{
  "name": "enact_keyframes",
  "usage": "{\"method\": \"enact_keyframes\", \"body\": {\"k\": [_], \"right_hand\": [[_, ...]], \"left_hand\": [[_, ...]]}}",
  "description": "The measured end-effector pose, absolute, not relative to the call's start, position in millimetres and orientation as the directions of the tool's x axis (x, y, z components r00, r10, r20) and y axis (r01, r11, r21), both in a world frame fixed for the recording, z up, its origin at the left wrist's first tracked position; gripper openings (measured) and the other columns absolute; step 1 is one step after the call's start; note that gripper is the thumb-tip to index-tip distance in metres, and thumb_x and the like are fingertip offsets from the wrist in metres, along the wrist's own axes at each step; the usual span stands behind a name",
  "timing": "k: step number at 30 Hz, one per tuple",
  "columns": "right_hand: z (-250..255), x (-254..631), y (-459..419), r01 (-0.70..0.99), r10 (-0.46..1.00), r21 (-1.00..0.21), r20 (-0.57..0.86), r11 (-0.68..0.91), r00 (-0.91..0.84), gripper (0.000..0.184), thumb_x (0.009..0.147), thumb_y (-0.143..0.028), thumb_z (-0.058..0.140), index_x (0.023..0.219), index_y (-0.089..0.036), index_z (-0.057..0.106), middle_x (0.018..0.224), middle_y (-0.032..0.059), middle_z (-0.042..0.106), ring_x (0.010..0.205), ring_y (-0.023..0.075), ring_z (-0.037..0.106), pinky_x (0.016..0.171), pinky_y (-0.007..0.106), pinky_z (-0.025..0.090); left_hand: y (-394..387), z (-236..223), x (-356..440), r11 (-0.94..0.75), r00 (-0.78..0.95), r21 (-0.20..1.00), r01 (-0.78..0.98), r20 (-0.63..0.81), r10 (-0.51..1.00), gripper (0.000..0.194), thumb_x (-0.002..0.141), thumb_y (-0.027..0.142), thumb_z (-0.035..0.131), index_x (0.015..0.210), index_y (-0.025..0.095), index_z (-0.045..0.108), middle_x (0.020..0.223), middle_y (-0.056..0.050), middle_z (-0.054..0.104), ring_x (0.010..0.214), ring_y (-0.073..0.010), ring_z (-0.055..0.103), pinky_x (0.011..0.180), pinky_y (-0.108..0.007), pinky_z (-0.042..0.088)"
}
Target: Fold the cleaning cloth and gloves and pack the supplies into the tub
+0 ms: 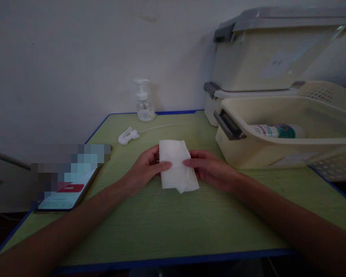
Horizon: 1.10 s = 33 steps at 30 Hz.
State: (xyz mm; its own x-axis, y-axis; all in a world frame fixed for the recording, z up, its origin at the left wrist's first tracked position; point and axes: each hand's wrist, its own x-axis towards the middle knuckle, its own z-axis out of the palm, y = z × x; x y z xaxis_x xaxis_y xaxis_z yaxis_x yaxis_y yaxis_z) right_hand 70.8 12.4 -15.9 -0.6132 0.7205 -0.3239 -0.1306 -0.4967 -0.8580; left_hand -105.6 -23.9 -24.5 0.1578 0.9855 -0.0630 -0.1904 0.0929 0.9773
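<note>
A folded white tissue (175, 175) is held up between both hands, above the middle of the green table. My left hand (145, 167) is closed on its left edge, thumb on the front and fingers behind. From the other side my right hand (209, 167) pinches the right edge the same way, its fingertips partly hidden behind the sheet. Beyond the hands lies a white spray-pump head (128, 135) with a thin tube trailing to the right. A clear pump bottle (145, 109) with a white top stands upright near the wall.
At the left edge of the green table (161, 231) lies a tablet or phone (66, 196) with a lit, partly blurred screen. A cream basket (248, 154) on the right holds a white and teal bottle (279, 130). Lidded storage boxes (253, 61) are stacked behind it.
</note>
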Motion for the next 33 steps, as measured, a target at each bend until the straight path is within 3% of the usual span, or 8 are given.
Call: {"method": "enact_keyframes", "body": {"k": [14, 23, 33], "right_hand": [[-22.7, 71.0, 18.2, -0.224, 0.802, -0.898, -0.198, -0.379, -0.564, 0.025, 0.050, -0.015, 0.076, 0.074, -0.014, 0.067, 0.072, 0.0000, 0.066, 0.064, 0.0106, 0.060, 0.062, 0.024, 0.049], [-20.6, 68.2, 14.2, -0.267, 0.813, -0.876, -0.208, -0.403, -0.545, 0.026, 0.049, -0.013, 0.075, 0.074, -0.016, 0.069, 0.071, -0.0009, 0.065, 0.064, 0.0121, 0.060, 0.061, 0.026, 0.050], [-24.6, 65.6, 16.7, -0.326, 0.802, -0.858, -0.152, -0.398, -0.578, 0.022, 0.055, -0.007, 0.067, 0.075, -0.016, 0.069, 0.071, 0.0006, 0.066, 0.063, 0.0109, 0.059, 0.064, 0.026, 0.048]], "left_hand": [[-22.7, -22.8, -107.5, 0.087, 0.037, 0.982, -0.169, -0.082, 0.996, 0.029, 0.058, 0.019, 0.075, 0.080, 0.015, 0.057, 0.083, -0.001, 0.065, 0.064, -0.0119, 0.060, 0.058, -0.023, 0.047], [-24.9, -17.8, -105.1, 0.054, -0.017, 0.973, -0.226, -0.059, 0.998, 0.036, 0.052, 0.019, 0.079, 0.085, 0.015, 0.066, 0.076, -0.001, 0.068, 0.060, -0.0122, 0.060, 0.056, -0.023, 0.048], [-23.7, -18.9, -104.4, 0.077, -0.003, 0.942, -0.325, -0.083, 0.997, 0.023, 0.052, 0.013, 0.076, 0.074, 0.017, 0.072, 0.068, 0.000, 0.067, 0.056, -0.0102, 0.058, 0.052, -0.019, 0.046]]}}
